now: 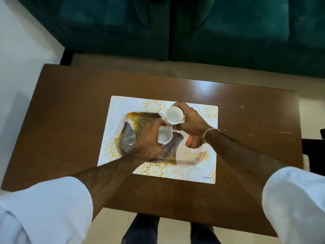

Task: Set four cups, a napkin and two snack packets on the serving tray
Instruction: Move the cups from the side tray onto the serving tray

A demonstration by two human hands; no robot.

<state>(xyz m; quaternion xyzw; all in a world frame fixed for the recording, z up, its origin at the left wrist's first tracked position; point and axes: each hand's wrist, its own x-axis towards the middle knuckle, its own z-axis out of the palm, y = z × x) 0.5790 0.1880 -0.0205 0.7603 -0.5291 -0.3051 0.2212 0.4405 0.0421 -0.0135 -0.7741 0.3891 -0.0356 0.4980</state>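
An oval serving tray (193, 155) with a gold and grey fan pattern lies on a white placemat (123, 106). My left hand (147, 140) grips a small white cup (164, 135) over the middle of the tray. My right hand (190, 120) holds a second white cup (174, 115) just beyond it, near the tray's far edge. The two cups are almost touching. Both look empty inside. I cannot tell whether they rest on the tray or hover above it. No napkin or snack packets are in view.
The placemat sits on a brown wooden table (70, 120). A dark green sofa (211, 29) stands beyond the table's far edge. Pale floor shows on the left, and my legs (144, 229) appear below the near edge.
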